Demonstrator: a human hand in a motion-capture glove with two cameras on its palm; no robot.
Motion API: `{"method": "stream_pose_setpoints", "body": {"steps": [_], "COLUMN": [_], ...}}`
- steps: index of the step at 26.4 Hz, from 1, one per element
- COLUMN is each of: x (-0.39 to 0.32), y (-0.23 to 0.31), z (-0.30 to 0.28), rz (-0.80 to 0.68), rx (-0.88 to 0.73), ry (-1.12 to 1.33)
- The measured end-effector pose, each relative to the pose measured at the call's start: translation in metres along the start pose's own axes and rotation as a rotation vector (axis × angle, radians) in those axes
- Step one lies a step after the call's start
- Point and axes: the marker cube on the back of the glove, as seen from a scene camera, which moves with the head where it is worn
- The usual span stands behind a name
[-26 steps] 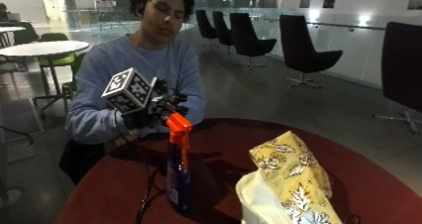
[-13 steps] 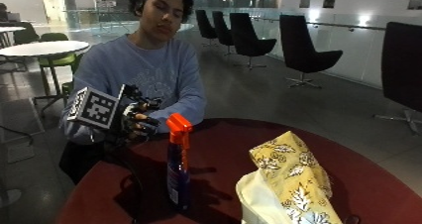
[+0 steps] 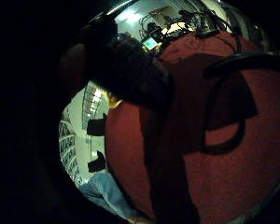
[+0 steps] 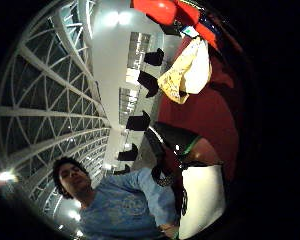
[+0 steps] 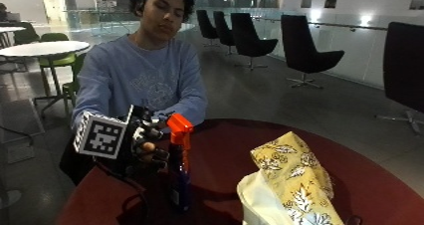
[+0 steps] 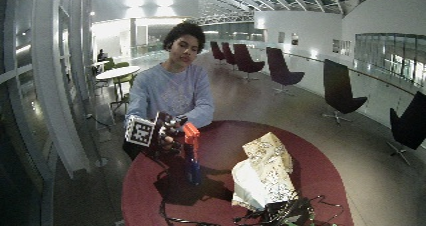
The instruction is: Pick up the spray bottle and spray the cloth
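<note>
My gloved right hand [image 5: 147,148], fingers loosely curled on nothing, hovers beside the dark-blue, orange-triggered plastic spray bottle [image 5: 178,172]. I should wrap its neck squarely (bottle still standing), then aim toward two o'clock at the yellow floral cloth [image 5: 295,185].

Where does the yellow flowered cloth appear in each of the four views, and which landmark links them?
Outside view: cloth heaped on the red table, beside the spray bottle.
Wide outside view: cloth near the table's middle.
Thumb side palm view: cloth on the table, next to the bottle's orange head.
Little finger side palm view: not visible.
Shared landmark: the red table.
</note>
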Motion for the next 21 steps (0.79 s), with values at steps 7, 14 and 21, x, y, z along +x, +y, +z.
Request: {"method": "stream_pose_setpoints", "body": {"steps": [7,14,21], "x": [0.013,0.028,0.034], "y": [-0.042,-0.059,-0.060], "z": [0.007,0.022,0.034], "rz": [0.050,0.094,0.086], "rx": [0.048,0.081,0.129], "ry": [0.004,-0.031,-0.041]}}
